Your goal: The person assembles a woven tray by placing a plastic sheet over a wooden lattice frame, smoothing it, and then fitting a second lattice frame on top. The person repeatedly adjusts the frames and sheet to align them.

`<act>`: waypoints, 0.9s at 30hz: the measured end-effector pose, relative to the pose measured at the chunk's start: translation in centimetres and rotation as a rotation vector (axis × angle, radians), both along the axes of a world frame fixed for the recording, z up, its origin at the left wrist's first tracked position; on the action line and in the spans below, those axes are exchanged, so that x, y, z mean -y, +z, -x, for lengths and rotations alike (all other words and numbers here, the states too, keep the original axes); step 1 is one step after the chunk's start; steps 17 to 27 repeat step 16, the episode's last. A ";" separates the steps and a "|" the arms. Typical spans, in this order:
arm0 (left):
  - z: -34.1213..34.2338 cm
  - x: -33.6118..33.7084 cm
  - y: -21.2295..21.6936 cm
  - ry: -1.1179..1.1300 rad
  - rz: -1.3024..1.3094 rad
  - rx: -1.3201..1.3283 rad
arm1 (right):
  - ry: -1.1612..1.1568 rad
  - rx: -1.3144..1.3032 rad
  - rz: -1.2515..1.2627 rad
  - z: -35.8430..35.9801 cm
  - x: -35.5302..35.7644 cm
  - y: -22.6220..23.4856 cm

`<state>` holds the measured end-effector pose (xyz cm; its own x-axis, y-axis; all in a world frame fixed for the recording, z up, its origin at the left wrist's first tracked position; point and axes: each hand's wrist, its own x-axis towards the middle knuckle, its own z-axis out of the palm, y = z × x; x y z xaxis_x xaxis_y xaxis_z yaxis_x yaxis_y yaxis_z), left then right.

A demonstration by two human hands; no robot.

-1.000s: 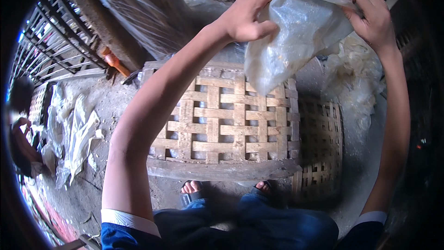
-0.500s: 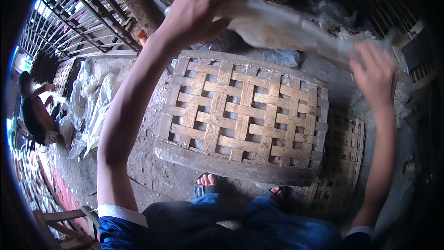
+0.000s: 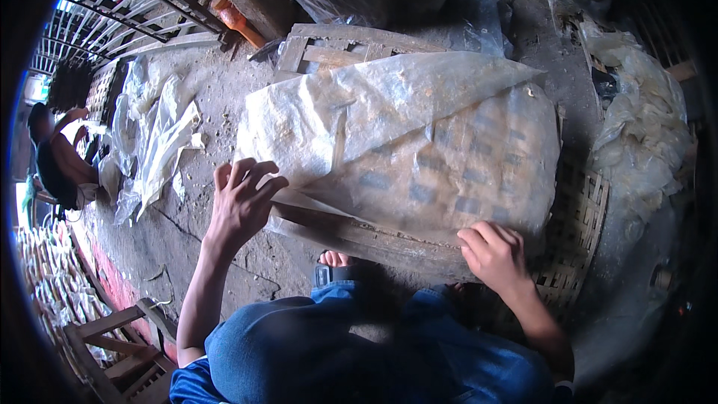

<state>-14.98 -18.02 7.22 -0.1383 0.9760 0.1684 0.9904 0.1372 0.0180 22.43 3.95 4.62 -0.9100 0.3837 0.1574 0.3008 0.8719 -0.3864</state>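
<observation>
A cloudy, wrinkled plastic sheet (image 3: 479, 150) lies over a woven bamboo rack (image 3: 336, 57) in front of me, and the weave shows through it. Part of the sheet's far left side is folded over in a diagonal flap. At its near left corner is my left hand (image 3: 243, 198), fingers bent and spread apart, with nothing visibly gripped. My right hand (image 3: 495, 254) has its fingers drawn together at the sheet's near right edge, above the rack's wooden front rail (image 3: 374, 243).
Crumpled plastic sheets (image 3: 639, 135) are heaped at the right, and more white plastic (image 3: 153, 135) lies on the floor at left. A second woven rack (image 3: 580, 232) sits beneath at right. A wooden stool (image 3: 123, 344) stands lower left; another person (image 3: 60, 157) is at far left.
Both hands have come down and toward me from beyond the rack. The sheet, held up in the air before, now covers most of the rack. The left fingers have spread.
</observation>
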 end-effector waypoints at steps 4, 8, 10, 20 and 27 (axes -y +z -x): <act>0.4 1.6 0.6 0.057 0.081 0.166 | 0.014 -0.014 0.038 0.2 0.2 0.1; 1.4 2.3 1.3 0.032 0.127 0.220 | 0.035 -0.016 0.033 0.3 0.7 1.5; 1.6 2.6 1.2 0.013 0.131 0.242 | 0.059 -0.025 0.041 0.7 1.3 2.0; 4.1 3.3 -0.6 0.024 0.119 0.321 | 0.096 -0.013 0.189 0.2 2.3 1.2; 4.1 3.3 -0.6 0.024 0.119 0.321 | 0.096 -0.013 0.189 0.2 2.3 1.2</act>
